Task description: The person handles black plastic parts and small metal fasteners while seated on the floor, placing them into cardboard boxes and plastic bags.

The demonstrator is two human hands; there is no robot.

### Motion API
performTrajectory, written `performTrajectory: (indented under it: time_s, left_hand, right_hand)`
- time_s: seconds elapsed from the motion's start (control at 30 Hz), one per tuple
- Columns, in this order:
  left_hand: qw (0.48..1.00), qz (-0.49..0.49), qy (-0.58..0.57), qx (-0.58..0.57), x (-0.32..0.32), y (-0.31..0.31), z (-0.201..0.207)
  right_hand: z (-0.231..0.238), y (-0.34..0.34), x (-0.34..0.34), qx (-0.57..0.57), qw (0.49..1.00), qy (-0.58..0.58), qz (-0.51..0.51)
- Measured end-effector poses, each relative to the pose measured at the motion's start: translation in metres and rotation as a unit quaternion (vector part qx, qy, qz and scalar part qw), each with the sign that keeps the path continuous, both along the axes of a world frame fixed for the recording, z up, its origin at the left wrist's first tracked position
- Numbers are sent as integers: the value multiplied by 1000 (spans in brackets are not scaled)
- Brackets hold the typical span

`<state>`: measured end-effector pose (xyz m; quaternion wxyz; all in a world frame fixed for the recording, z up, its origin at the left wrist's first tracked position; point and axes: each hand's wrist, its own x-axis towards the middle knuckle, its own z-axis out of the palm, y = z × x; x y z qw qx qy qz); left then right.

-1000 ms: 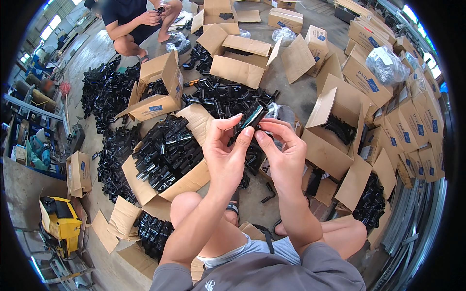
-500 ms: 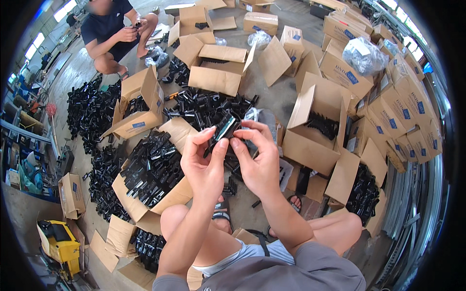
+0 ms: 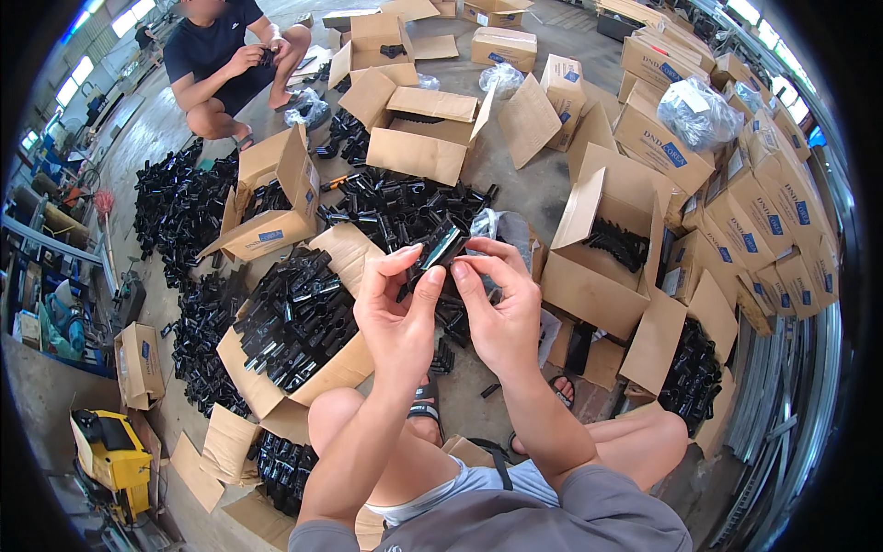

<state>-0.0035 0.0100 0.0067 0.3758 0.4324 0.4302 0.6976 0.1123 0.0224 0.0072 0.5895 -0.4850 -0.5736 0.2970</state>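
Note:
Between both my hands, held up in front of me, is a glossy black part (image 3: 443,247), short and shaped like a bracket or piece of profile. My left hand (image 3: 397,308) grips its left side between thumb and fingers. Thumb and fingertips of my right hand (image 3: 497,304) pinch at its lower right end. What exactly the right fingertips press on is too small to make out. Under and beyond my hands lies a heap of similar black parts (image 3: 386,204). An open carton (image 3: 336,373) full of them stands to the left of my left forearm.
At the right stand an open carton (image 3: 589,285) with black parts and stacked closed cartons (image 3: 662,152). Another person (image 3: 216,69) squats at the far left, handling a small black part. A yellow machine (image 3: 120,460) sits at lower left; long metal profiles (image 3: 773,414) lie at the right edge.
The whole view has shifted slightly, so the surroundings sit a little lower and to the right. Both hands still hold the black part, which is tilted a bit differently.

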Motion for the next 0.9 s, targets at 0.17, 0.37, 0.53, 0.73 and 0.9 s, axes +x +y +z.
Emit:
performTrajectory:
  time_s: [0.17, 0.37, 0.53, 0.73, 0.9]
  left_hand:
    - [1000, -1, -9, -6, -1, 1, -1]
    - [1000, 2, -10, -1, 0, 0, 1]
    - [1000, -8, -8, -6, -3, -1, 3]
    - [1000, -9, 4, 20, -3, 2, -1]
    - [1000, -9, 0, 12, 0, 2, -2]
  right_hand:
    - [-3, 5, -5, 57, 998, -27, -10]
    - [-5, 3, -15, -14, 1000, 27, 4]
    - [-10, 2, -15, 42, 999, 0, 6]
    - [-5, 2, -9, 19, 999, 16, 32]
    - [-20, 6, -18, 10, 985, 164, 43]
